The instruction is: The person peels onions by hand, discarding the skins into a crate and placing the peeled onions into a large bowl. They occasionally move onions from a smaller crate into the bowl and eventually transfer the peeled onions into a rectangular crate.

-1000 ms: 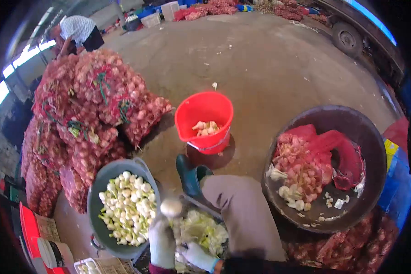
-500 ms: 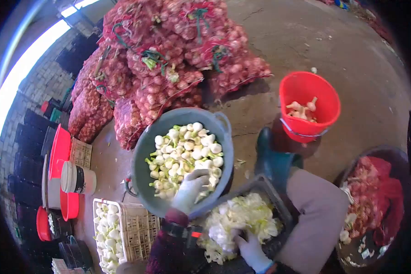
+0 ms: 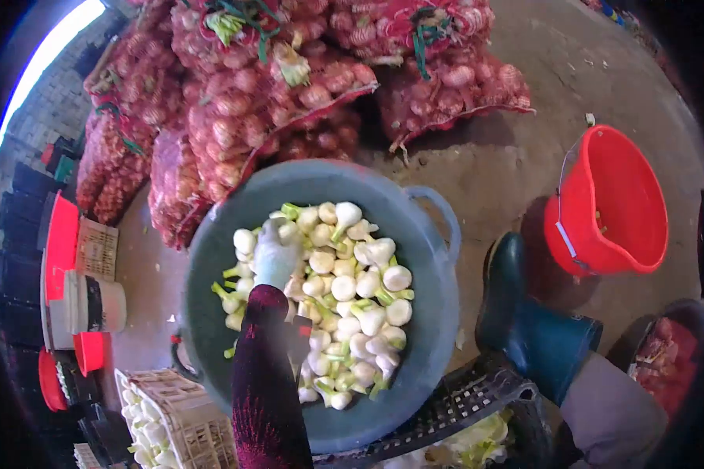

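My left hand (image 3: 276, 254), in a pale glove with a dark maroon sleeve, reaches into the large grey-blue tub (image 3: 438, 313). It is at the upper left of a heap of peeled white garlic bulbs (image 3: 344, 288), some with green stems. Its fingertips point down among the bulbs, and their grip is too blurred to make out. My right hand is out of view.
Red mesh sacks of bulbs (image 3: 235, 117) are piled behind the tub. A red bucket (image 3: 626, 203) stands at right, beside a green boot (image 3: 540, 336). A black crate (image 3: 477, 399) with peelings and a beige crate (image 3: 188, 406) with white bulbs are in front.
The view has moved closer to the tub. My left hand has shifted from the heap's near side to its upper left. My right hand, earlier over the peelings in the black crate, has left view.
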`<state>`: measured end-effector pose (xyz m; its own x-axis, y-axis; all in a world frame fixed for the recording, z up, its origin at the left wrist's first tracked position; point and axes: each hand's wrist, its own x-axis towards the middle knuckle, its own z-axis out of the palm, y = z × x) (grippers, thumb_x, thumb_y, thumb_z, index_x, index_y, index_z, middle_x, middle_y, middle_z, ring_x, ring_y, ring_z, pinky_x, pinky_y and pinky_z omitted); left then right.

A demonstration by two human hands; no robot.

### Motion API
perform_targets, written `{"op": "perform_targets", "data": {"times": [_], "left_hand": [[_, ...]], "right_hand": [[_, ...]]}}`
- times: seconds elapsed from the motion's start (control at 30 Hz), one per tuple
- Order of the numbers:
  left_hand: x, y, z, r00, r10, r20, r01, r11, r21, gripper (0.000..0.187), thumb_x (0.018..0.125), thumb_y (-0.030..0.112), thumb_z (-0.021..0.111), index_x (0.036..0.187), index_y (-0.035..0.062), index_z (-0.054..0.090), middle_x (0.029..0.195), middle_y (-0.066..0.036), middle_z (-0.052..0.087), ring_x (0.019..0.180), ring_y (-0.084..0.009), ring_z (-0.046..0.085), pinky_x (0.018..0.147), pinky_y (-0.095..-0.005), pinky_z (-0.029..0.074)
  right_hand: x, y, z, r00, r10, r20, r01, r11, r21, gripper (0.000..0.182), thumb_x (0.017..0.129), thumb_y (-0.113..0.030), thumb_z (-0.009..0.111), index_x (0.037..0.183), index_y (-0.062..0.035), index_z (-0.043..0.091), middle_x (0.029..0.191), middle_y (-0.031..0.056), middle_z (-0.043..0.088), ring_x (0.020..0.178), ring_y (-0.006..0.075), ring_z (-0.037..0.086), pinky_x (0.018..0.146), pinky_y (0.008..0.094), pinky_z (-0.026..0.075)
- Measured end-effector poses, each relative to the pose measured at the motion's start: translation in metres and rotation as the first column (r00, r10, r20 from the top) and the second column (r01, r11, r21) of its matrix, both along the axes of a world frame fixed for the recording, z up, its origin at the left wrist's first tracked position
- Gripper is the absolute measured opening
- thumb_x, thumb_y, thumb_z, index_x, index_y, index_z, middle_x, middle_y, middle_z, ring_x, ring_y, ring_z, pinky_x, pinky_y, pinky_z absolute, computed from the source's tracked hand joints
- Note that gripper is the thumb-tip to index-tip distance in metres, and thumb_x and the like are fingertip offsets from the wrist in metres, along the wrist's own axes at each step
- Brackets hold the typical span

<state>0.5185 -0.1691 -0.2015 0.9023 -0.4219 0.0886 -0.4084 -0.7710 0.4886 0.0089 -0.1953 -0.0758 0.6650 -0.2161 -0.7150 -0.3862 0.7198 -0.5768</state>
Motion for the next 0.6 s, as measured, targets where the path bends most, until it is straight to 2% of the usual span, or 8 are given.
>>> {"op": "perform_targets", "data": {"times": [0.13, 0.2, 0.23, 0.27, 0.33, 0.47, 0.53, 0.6], "left_hand": [[-0.047, 0.016, 0.037, 0.980, 0.021, -0.197, -0.045, 0.992, -0.118, 0.031, 0.076, 0.008, 0.066, 0.101, 0.0041, 0.049, 0.091, -0.019, 0.059, 0.085, -0.0306, 0.061, 0.072, -0.0391, 0.049], [-0.088, 0.034, 0.066, 0.856, 0.056, -0.513, -0.151, 0.978, -0.145, 0.037, 0.077, 0.004, 0.063, 0.112, 0.0039, 0.051, 0.096, -0.015, 0.060, 0.082, -0.0223, 0.060, 0.068, -0.0337, 0.050], [-0.125, 0.039, 0.098, 0.788, -0.025, -0.615, -0.192, 0.940, -0.283, 0.045, 0.078, 0.001, 0.061, 0.120, 0.0040, 0.049, 0.101, -0.014, 0.060, 0.083, -0.0213, 0.060, 0.070, -0.0326, 0.051], [-0.164, 0.044, 0.128, 0.708, -0.121, -0.696, -0.249, 0.880, -0.406, 0.052, 0.078, -0.001, 0.059, 0.128, 0.0041, 0.047, 0.105, -0.013, 0.059, 0.084, -0.0202, 0.061, 0.072, -0.0316, 0.051], [-0.224, 0.066, 0.148, 0.598, -0.168, -0.784, -0.294, 0.864, -0.410, 0.064, 0.078, -0.003, 0.059, 0.139, 0.0048, 0.040, 0.116, -0.010, 0.056, 0.090, -0.0194, 0.060, 0.079, -0.0314, 0.053], [-0.359, 0.102, 0.199, 0.472, -0.130, -0.872, -0.499, 0.776, -0.386, 0.060, 0.079, 0.000, 0.066, 0.132, 0.0008, 0.040, 0.116, -0.011, 0.053, 0.098, -0.0184, 0.058, 0.085, -0.0312, 0.052], [-0.417, 0.121, 0.211, 0.474, -0.154, -0.867, -0.579, 0.687, -0.439, 0.046, 0.086, 0.009, 0.067, 0.123, 0.0034, 0.041, 0.100, -0.009, 0.056, 0.082, -0.0164, 0.059, 0.068, -0.0296, 0.052], [-0.462, 0.134, 0.210, 0.540, -0.076, -0.838, -0.615, 0.644, -0.455, 0.041, 0.087, 0.009, 0.067, 0.117, 0.0040, 0.041, 0.093, -0.008, 0.057, 0.070, -0.0137, 0.058, 0.055, -0.0266, 0.049]], "right_hand": [[-0.001, -0.006, 0.016, 0.993, 0.111, -0.044, -0.107, 0.990, 0.096, 0.026, 0.099, -0.010, 0.046, 0.121, 0.0007, 0.053, 0.105, 0.0088, 0.062, 0.076, 0.0127, 0.057, 0.065, 0.0288, 0.046], [0.000, -0.001, 0.017, 0.927, 0.359, 0.106, -0.260, 0.822, -0.506, 0.026, 0.100, -0.015, 0.047, 0.118, 0.0021, 0.055, 0.102, 0.0073, 0.063, 0.076, 0.0157, 0.058, 0.069, 0.0310, 0.047], [0.008, 0.004, 0.023, 0.953, 0.136, 0.269, -0.076, 0.972, -0.224, 0.028, 0.099, -0.019, 0.049, 0.118, 0.0017, 0.057, 0.100, 0.0095, 0.066, 0.078, 0.0210, 0.061, 0.073, 0.0345, 0.047], [0.008, 0.006, 0.028, 0.950, 0.130, 0.284, -0.066, 0.973, -0.223, 0.028, 0.099, -0.019, 0.049, 0.118, 0.0017, 0.057, 0.100, 0.0095, 0.066, 0.078, 0.0210, 0.061, 0.073, 0.0345, 0.047], [0.002, 0.010, 0.036, 0.923, 0.290, 0.251, -0.050, 0.739, -0.672, 0.027, 0.097, -0.018, 0.053, 0.117, -0.0002, 0.058, 0.094, 0.0166, 0.066, 0.079, 0.0282, 0.063, 0.072, 0.0360, 0.048], [-0.006, 0.009, 0.058, 0.931, 0.318, 0.180, 0.009, 0.473, -0.881, 0.041, 0.094, -0.024, 0.056, 0.129, -0.0030, 0.050, 0.066, 0.0141, 0.062, 0.053, 0.0321, 0.060, 0.048, 0.0418, 0.045], [-0.018, 0.016, 0.070, 0.833, 0.546, -0.091, -0.320, 0.341, -0.884, 0.042, 0.094, -0.028, 0.054, 0.131, -0.0082, 0.051, 0.065, 0.0151, 0.061, 0.056, 0.0359, 0.060, 0.051, 0.0452, 0.046], [-0.034, 0.031, 0.064, 0.804, 0.593, -0.049, -0.253, 0.266, -0.930, 0.045, 0.093, -0.027, 0.055, 0.135, -0.0113, 0.047, 0.065, 0.0172, 0.062, 0.058, 0.0370, 0.061, 0.052, 0.0462, 0.047]]}}
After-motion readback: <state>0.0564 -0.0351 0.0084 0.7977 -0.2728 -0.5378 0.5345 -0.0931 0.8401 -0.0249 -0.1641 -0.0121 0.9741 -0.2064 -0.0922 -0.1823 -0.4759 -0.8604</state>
